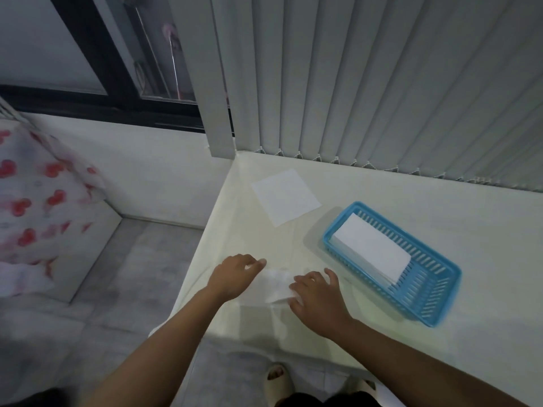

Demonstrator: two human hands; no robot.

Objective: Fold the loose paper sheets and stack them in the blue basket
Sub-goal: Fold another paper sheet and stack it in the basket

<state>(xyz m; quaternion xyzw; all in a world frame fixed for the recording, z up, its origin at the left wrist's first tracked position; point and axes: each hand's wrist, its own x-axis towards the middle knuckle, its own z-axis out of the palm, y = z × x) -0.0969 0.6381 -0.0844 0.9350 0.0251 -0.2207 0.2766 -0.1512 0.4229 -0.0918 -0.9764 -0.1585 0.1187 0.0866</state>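
A white paper sheet (277, 284) lies near the table's front left edge, blurred, partly folded between my hands. My left hand (235, 274) rests at its left end with fingers curled on the paper. My right hand (317, 292) presses on its right end, fingers spread. A blue slotted basket (423, 301) stands to the right with a stack of folded white sheets (371, 249) in its far half. One flat unfolded sheet (286, 196) lies at the far left of the table.
The cream table (382, 345) has its left edge just beside my left hand, with grey floor below. Vertical blinds (382, 83) hang behind the table. A red-patterned cloth (38, 207) lies at the left. Sandalled feet show under the table front.
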